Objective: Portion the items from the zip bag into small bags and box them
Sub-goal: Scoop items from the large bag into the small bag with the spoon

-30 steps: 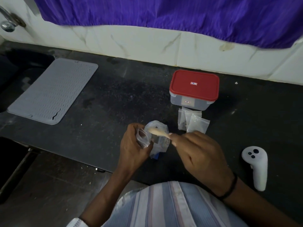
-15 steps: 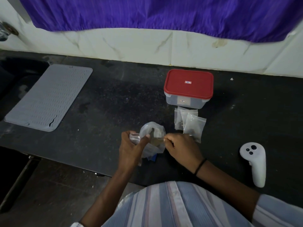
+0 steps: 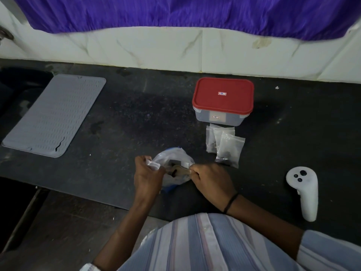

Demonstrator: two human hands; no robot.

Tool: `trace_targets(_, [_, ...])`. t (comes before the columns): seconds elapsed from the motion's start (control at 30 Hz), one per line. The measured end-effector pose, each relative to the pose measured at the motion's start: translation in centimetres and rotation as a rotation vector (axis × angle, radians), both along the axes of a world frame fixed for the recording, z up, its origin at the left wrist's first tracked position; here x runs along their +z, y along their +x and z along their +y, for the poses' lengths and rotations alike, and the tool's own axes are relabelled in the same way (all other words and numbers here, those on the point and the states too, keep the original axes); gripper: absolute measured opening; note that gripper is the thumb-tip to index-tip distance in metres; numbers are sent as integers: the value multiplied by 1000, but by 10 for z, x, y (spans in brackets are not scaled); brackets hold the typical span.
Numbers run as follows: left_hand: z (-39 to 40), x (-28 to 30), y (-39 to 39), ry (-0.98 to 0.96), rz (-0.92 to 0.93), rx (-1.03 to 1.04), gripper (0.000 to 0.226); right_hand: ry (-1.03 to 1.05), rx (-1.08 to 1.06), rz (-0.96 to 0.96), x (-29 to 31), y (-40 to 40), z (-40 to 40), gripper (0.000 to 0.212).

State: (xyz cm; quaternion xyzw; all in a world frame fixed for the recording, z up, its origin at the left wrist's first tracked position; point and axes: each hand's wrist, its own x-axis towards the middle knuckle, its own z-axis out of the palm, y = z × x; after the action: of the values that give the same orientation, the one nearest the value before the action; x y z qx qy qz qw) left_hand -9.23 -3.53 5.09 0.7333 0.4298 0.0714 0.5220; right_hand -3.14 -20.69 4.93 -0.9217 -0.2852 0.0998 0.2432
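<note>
My right hand (image 3: 212,180) is pinching the handle of a small pale spoon (image 3: 180,171), fingers pressed together around its end, and the spoon's bowl is carrying a dark bit of the contents toward my left. My left hand (image 3: 148,176) is gripping a small clear bag (image 3: 153,164), thumb and fingers closed on its top edge; I cannot tell whether its mouth is open. Both hands are hovering just over the zip bag (image 3: 174,163), which is lying crumpled on the black counter (image 3: 136,118) with a blue edge showing at its near side.

Taking the red-lidded box (image 3: 223,101) as my marker: the zip bag and my hands are sitting nearer to me than the box and a little to its left. Filled small bags (image 3: 224,144) are lying overlapped just in front of the box, almost touching its near wall. A white controller (image 3: 302,189) is resting nearer me and to the box's right, well apart. A grey ribbed mat (image 3: 56,114) is lying far to the box's left. My striped shirt (image 3: 205,245) is filling the near edge.
</note>
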Motion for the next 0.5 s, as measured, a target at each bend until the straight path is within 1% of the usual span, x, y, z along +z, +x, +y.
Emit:
trace_targets(0.1, [1, -2, -2, -53, -11, 33, 42, -19, -7, 43, -2, 0, 1, 22])
trace_targets(0.17, [-1, -3, -2, -78, -29, 26, 42, -5, -20, 137, -2, 2, 2, 21])
trace_targets(0.27, [-3, -3, 0, -78, -68, -8, 44, 71, -50, 264, -5, 3, 1, 19])
trace_targets(0.3, [-2, -4, 0, -92, -76, -19, 45, 122, -81, 329, -8, 3, 0, 19])
trace_targets(0.4, [0, -7, -1, -160, -92, -38, 44, 358, -242, 672, -15, 0, -1, 18])
trace_targets(0.43, [1, -7, -1, -183, -106, -43, 43, 420, -280, 751, -17, 0, -1, 18])
trace_targets(0.5, [3, -9, -3, -260, -135, -50, 41, 494, -323, 829, -19, -2, -4, 19])
